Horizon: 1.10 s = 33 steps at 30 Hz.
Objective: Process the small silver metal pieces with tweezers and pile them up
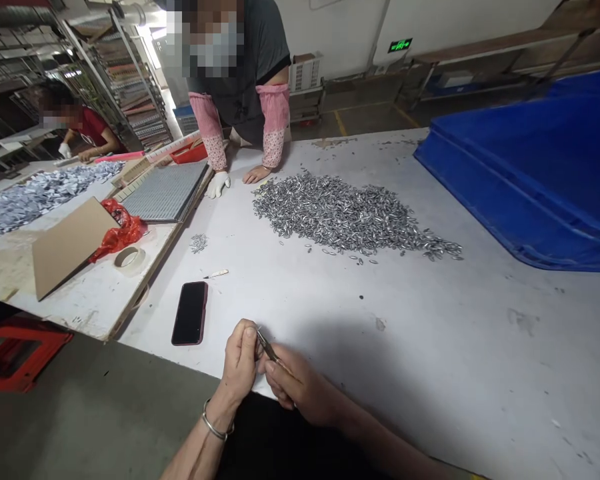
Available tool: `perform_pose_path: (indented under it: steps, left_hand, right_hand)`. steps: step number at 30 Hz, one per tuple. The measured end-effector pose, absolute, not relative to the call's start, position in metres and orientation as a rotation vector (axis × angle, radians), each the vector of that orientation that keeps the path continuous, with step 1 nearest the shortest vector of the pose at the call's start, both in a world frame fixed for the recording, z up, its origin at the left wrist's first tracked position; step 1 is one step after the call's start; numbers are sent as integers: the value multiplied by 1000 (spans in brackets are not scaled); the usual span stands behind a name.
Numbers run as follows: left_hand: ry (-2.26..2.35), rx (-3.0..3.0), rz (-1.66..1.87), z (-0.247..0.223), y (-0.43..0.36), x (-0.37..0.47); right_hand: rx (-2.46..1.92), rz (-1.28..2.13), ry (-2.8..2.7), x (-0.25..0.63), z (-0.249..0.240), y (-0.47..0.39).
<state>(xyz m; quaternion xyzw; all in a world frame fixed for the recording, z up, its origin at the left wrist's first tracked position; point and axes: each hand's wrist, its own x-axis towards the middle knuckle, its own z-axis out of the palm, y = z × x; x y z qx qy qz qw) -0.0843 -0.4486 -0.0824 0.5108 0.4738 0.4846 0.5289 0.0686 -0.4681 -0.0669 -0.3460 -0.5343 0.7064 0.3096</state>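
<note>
Near the table's front edge my two hands meet. My right hand (pixel 297 383) is wrapped round a pair of pliers (pixel 266 345), whose dark narrow jaws point up and to the left. My left hand (pixel 241 353) has thumb and fingers pinched together at the tip of the jaws. Whatever sits between those fingers is too small and covered to make out. Ahead on the white table (pixel 430 347) lies a large heap of small silver leaf-shaped metal pieces (pixel 345 213). A much smaller pile of such pieces (pixel 199 243) lies left of it.
Left of my hands lie a black phone (pixel 190 313) and a small knife (pixel 217 274). A tape roll (pixel 129 259), red plastic bag (pixel 120 230) and cardboard (pixel 73 247) occupy the adjoining table. Blue trays (pixel 520 180) stand right. A co-worker (pixel 240 87) leans on the far edge.
</note>
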Motion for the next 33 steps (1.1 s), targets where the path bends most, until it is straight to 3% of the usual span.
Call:
perform_pose_path:
  steps: [14,23,29,33]
  left_hand:
    - [1028,986,1182,-85,-444,-78]
    - [690,760,1223,-90,-437,-78]
    - [806,540,1187,-92,-425,-95]
    - [1003,484,1106,-77,-385,-138]
  right_hand:
    - [-501,2431,-624,72,-69,-467]
    - [-658,2156,-684,83,-63,-453]
    - [-779,2199,-54,90,-72,-437]
    - [-869,2225,36,91,-90,-433]
